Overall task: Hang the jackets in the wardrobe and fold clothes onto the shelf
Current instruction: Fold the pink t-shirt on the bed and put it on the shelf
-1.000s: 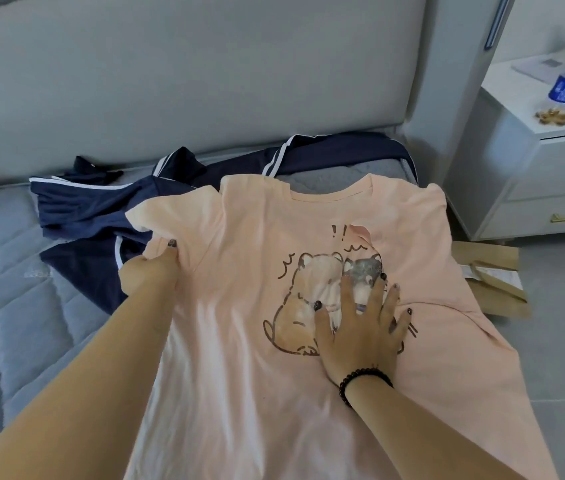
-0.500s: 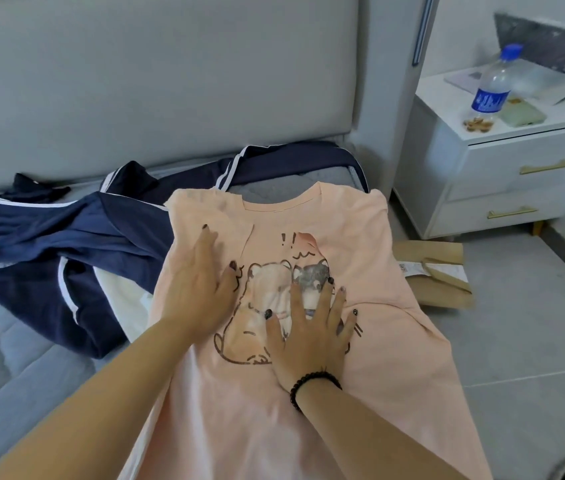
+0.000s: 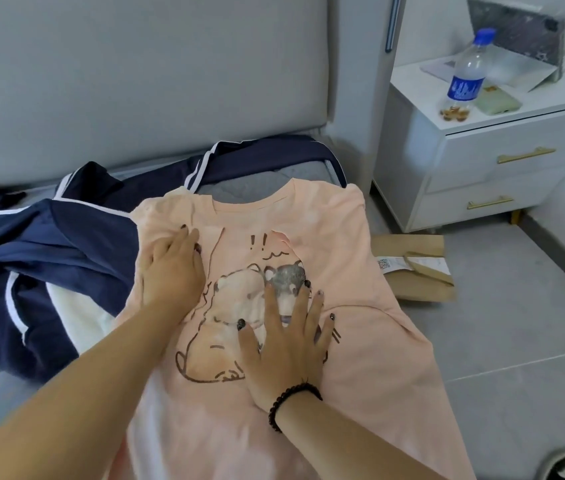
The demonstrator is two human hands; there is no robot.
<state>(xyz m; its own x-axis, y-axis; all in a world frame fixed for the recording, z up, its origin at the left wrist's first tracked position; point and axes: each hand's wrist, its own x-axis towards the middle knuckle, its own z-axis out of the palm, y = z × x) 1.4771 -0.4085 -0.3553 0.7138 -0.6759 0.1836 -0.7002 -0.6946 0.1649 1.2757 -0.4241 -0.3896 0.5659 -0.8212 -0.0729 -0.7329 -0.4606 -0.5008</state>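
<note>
The peach T-shirt's hem is cut off below.

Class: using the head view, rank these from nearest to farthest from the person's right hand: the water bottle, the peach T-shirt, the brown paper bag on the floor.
From the right hand:
1. Peach T-shirt: directly under the flat palm, on the bed.
2. Brown paper bag: on the floor, right of the bed.
3. Water bottle: upright on the white nightstand, far right corner.
</note>
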